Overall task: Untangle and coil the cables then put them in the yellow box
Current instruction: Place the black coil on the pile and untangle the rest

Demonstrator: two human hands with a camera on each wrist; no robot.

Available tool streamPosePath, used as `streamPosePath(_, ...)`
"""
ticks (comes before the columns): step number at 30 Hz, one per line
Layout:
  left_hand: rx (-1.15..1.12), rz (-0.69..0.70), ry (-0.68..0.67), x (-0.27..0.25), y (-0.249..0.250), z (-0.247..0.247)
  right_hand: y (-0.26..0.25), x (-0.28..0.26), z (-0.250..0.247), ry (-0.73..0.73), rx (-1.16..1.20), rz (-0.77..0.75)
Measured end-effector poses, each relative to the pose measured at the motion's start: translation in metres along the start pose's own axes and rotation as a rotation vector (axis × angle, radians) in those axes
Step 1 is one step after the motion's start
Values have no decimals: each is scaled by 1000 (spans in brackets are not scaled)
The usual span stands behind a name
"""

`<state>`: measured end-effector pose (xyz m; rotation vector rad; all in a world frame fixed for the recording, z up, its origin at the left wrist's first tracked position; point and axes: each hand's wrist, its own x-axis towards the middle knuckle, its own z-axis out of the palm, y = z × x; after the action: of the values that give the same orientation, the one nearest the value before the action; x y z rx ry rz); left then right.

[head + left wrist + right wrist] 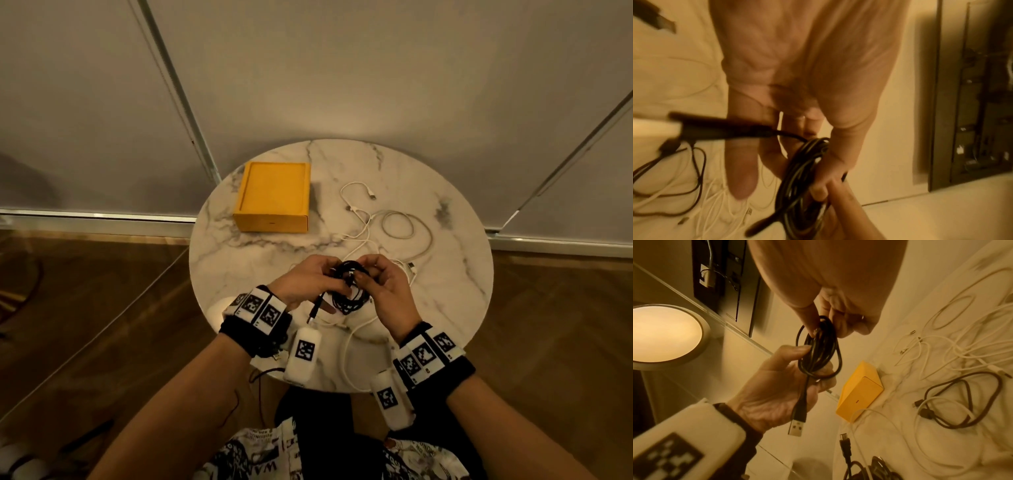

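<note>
Cables: you've got the black cable (347,289) looped into a small coil, held up over the near edge of the marble table (455,308). Your left hand (310,281) grips one side of the coil, fingers curled round the strands, so the loops can't spring apart. Your right hand (385,284) pinches the top of the coil between thumb and fingertips, probably to tuck or finish the last turn. The USB plug (797,426) hangs free below your left palm (loose end, not yet wrapped in).

The yellow box (274,197) sits at the far left of the table, well apart from your hands, and it looks closed from the head view, so you'd likely need a free hand to open it. The white cables (383,222) lie loose and crossed over each other to the right of the box, not coiled yet. A dark cable (962,399) also lies uncoiled on the table.
</note>
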<state>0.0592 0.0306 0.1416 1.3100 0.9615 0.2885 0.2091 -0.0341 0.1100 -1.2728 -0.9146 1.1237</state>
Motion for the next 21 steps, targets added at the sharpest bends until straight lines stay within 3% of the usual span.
streamPosePath(3, 33, -8, 205, 3, 0, 2, -3, -3, 7, 14, 3, -36)
streamPosePath(6, -91, 139, 347, -1, -10, 13, -9, -3, 8, -18, 2, -9)
streamPosePath(9, -424, 172, 293, -9, -19, 23, -13, -7, 6, -2, 60, 41)
streamPosePath(12, -811, 62, 169, -14, -26, 27, -10, -13, 6, -2, 35, 29)
streamPosePath(14, -988, -22, 166, -19, -30, 26, -7, -13, 2, 13, 6, 11)
streamPosePath(16, -1013, -28, 244, -22, -36, 23, -5, -15, -3, 12, -22, 14)
streamPosePath(21, -723, 102, 419, -24, -51, 23, 1, -24, -5, -99, -40, 47)
